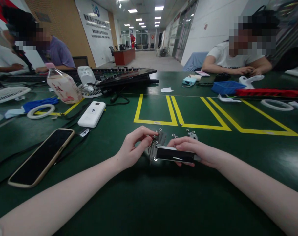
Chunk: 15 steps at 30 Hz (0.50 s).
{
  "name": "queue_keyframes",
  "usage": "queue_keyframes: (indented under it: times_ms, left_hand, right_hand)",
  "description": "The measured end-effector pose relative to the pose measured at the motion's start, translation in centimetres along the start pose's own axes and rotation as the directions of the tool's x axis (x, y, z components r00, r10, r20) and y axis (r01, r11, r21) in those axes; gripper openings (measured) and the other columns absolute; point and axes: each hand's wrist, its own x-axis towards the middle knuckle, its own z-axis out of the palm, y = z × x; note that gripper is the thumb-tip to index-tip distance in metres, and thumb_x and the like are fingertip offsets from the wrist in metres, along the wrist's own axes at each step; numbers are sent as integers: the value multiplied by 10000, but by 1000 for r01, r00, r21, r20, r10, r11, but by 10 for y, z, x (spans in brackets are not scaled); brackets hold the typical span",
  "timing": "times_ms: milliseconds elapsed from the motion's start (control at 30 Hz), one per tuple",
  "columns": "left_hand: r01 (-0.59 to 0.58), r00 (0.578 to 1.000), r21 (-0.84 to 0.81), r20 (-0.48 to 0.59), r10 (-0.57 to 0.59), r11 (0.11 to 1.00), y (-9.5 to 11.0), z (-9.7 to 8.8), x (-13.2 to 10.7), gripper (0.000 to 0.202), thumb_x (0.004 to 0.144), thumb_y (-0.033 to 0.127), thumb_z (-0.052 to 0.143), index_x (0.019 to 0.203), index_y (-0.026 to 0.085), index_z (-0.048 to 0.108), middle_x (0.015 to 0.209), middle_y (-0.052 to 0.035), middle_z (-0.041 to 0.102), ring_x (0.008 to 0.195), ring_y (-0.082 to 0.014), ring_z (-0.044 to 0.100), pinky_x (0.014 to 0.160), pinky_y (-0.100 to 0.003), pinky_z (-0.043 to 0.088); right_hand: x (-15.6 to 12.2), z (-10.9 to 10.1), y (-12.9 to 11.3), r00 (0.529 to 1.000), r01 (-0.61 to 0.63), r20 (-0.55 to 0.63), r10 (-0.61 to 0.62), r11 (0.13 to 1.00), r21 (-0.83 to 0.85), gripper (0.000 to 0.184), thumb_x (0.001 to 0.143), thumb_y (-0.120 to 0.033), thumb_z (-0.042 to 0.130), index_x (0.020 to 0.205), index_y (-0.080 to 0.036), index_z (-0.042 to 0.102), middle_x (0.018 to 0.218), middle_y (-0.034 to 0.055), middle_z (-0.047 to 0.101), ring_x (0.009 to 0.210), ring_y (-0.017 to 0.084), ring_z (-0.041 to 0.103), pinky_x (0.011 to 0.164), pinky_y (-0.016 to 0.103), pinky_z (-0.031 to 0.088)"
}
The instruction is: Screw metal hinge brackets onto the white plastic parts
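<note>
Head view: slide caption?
Right hand holds a black-faced part, left hand at the metal piece by its end, over a green table.

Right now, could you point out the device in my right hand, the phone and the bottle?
Device (175,155): head view, on its black side.
Phone (42,158): head view, on its dark screen.
Bottle (63,86): head view, on the middle of its body.
</note>
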Motion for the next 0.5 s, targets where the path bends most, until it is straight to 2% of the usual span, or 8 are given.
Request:
queue_keyframes:
  times_ms: [133, 300, 500]
  left_hand:
    - [-47, 999, 10, 10, 47, 999, 0, 1, 0, 179, 956, 203, 484, 1067, 185, 622, 960, -52, 613, 813, -155, 585, 695, -271, 505]
    - [-135, 991, 98, -5, 136, 986, 1, 1, 0, 141, 934, 192, 527, 1025, 185, 635, 930, -49, 633, 821, -162, 589, 679, -275, 513]
    - [-152, 987, 149, -26, 157, 977, 2, 0, 0, 152, 930, 185, 537, 1043, 189, 640, 951, -54, 639, 839, -168, 603, 692, -288, 525]
  right_hand:
    - [0, -2, 0, 999, 3, 39, -4, 1000, 13, 365, 841, -487, 579, 928, -141, 657, 718, 58, 627, 546, 103, 514, 417, 156, 321]
    - [0, -2, -2, 999, -13, 52, 14, 1000, -7, 368, 815, -486, 597, 917, -139, 666, 719, 57, 628, 572, 114, 546, 405, 154, 318]
    - [1, -5, -1, 998, -20, 60, 21, 1000, -23, 380, 825, -505, 592, 925, -146, 663, 753, 57, 630, 609, 119, 564, 422, 154, 346]
